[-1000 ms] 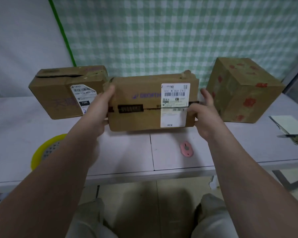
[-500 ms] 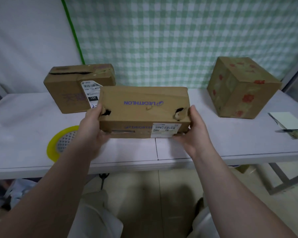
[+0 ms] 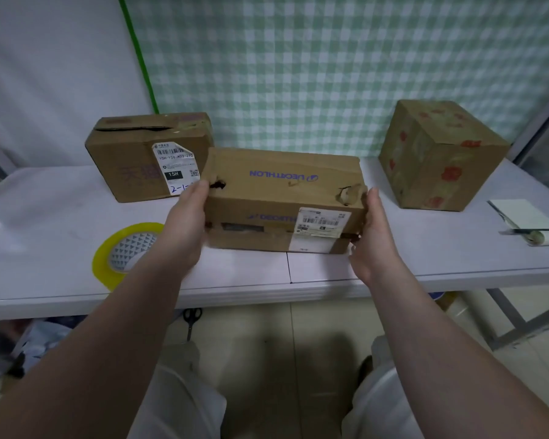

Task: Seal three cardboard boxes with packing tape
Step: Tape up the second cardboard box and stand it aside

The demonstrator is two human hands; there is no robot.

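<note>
Three brown cardboard boxes are on the white table point(image 3: 45, 217). The middle box point(image 3: 276, 191) carries upside-down blue lettering on top and a white label on its near side. My left hand point(image 3: 184, 229) grips its left end and my right hand point(image 3: 373, 242) grips its right end, each with the thumb up at the top edge. Whether the box rests on the table or hovers just over it I cannot tell. The left box point(image 3: 130, 160) stands behind my left hand with a gaping top seam. The right box point(image 3: 438, 160), printed with red flowers, stands apart. A yellow tape roll point(image 3: 108, 267) lies flat beside my left wrist.
A white notepad point(image 3: 526, 217) with a dark pen-like tool point(image 3: 533, 231) lies at the table's right end. Scissors point(image 3: 191, 318) lie on the floor under the table's front edge. A green checked cloth hangs behind the table.
The middle box was tipped from its labelled face toward me onto its lettered face up, and it came nearer and lower. Both hands kept hold of its ends.
</note>
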